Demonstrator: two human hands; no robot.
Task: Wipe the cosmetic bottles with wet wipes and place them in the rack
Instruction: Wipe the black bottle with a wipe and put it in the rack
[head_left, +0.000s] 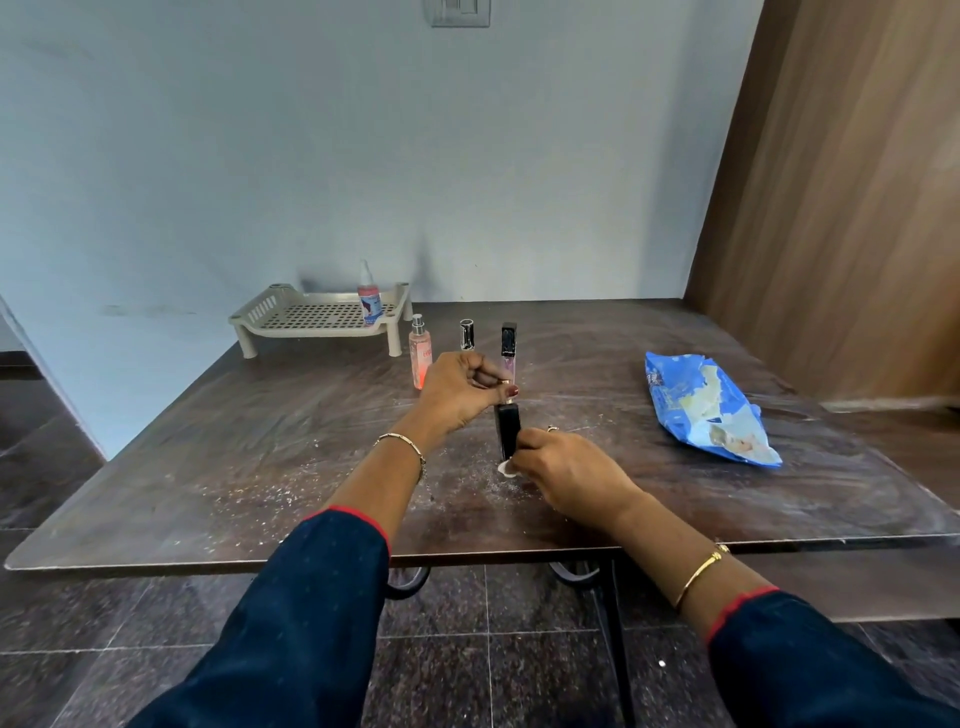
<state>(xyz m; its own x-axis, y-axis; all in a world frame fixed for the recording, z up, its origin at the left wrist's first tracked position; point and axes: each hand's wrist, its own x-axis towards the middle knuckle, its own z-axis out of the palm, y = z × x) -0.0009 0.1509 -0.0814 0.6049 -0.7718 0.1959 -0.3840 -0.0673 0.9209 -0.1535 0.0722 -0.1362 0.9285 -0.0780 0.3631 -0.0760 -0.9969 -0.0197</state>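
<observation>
A small black bottle (507, 428) stands upright on the table's middle. My left hand (460, 392) pinches its top. My right hand (563, 470) grips a white wet wipe (506, 467) against the bottle's lower right side. Behind them stand a pink spray bottle (420, 358), a small bottle with a black cap (467, 335) and a slim tube with a black cap (508, 345). A beige rack (311, 317) at the back left holds one pink bottle with a clear cap (369, 296).
A blue wet wipe packet (706, 408) lies on the right of the dark wooden table (208, 441). White specks dot the tabletop. A wooden panel (841, 208) rises at the right, and a pale wall stands behind.
</observation>
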